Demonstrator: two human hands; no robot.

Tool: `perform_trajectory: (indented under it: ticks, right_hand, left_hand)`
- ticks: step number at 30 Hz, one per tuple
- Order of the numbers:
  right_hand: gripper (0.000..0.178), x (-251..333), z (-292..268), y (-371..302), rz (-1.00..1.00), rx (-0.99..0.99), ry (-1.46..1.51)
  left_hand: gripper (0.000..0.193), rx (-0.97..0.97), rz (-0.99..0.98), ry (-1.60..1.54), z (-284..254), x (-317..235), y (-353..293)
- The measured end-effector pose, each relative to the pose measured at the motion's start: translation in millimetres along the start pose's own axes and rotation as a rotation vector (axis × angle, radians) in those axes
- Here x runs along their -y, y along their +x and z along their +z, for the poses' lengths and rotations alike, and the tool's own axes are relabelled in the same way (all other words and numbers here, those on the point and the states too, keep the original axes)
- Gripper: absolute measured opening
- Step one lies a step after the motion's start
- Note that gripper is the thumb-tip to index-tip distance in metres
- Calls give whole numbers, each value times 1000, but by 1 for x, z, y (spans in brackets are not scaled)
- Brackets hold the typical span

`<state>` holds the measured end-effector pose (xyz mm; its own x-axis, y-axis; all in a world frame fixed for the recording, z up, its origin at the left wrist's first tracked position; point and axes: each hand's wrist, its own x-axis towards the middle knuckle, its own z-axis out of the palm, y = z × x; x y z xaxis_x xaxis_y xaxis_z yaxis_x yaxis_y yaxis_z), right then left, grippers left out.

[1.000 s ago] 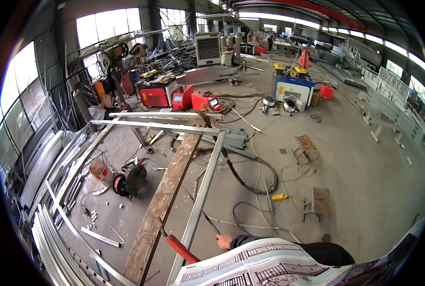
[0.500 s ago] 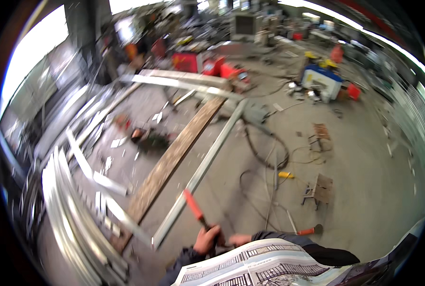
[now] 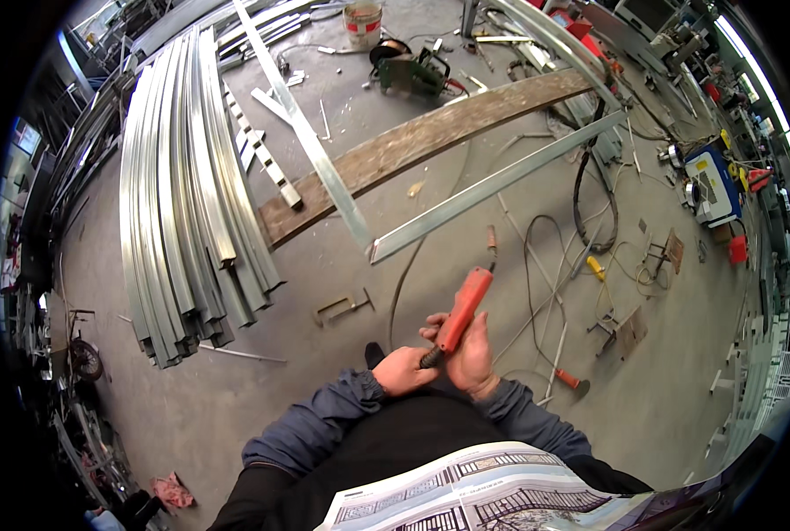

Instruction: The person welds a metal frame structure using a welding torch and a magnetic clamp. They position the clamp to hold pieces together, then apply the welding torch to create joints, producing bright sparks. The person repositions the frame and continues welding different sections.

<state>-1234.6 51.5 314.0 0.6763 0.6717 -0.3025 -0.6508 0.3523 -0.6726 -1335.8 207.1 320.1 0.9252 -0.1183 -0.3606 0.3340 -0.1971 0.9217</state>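
A red-handled welding torch points up and away from me, its thin neck ending in a small nozzle. My left hand is closed round the torch's lower end, at the black spring sleeve of its cable. Beneath the red handle lies my right hand, palm turned up, fingers curled behind it and thumb raised alongside. Just beyond the nozzle, two square metal tubes meet in a corner, apart from the torch. That frame rests across a worn wooden plank.
Left stands a stack of long metal profiles. A clamp lies on the floor. Farther off are a green wire feeder and a bucket. Cables, an angle grinder and a small stool are right. A printed sheet covers the lower edge.
The view has swung down and leftward, bringing the profile stack closer to the middle. The torch now lies across my right hand; earlier it stood up from my left hand with the right beside it.
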Motion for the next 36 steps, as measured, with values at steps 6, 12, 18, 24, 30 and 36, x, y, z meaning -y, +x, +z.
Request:
perform_trajectory:
  ticks: [6,12,18,24,30,36]
  right_hand:
    - [81,-38,23,14,89,-129,62]
    - [85,-64,19,25,87,-123,24]
    - [111,-118,45,30,9,-254,-41]
    - [108,-202,82,49,-63,-424,14]
    - [94,-336,93,58,-131,-602,-144]
    - [76,-411,108,103,-232,-762,-101]
  left_hand:
    - [25,65,-14,40,-12,44,-36]
    - [33,40,-49,156,-21,87,-34]
    - [37,95,-85,208,-67,141,-48]
    - [42,372,69,507,-156,193,-64]
    - [47,390,166,703,-265,219,-58]
    - [68,336,498,810,-303,239,-30]
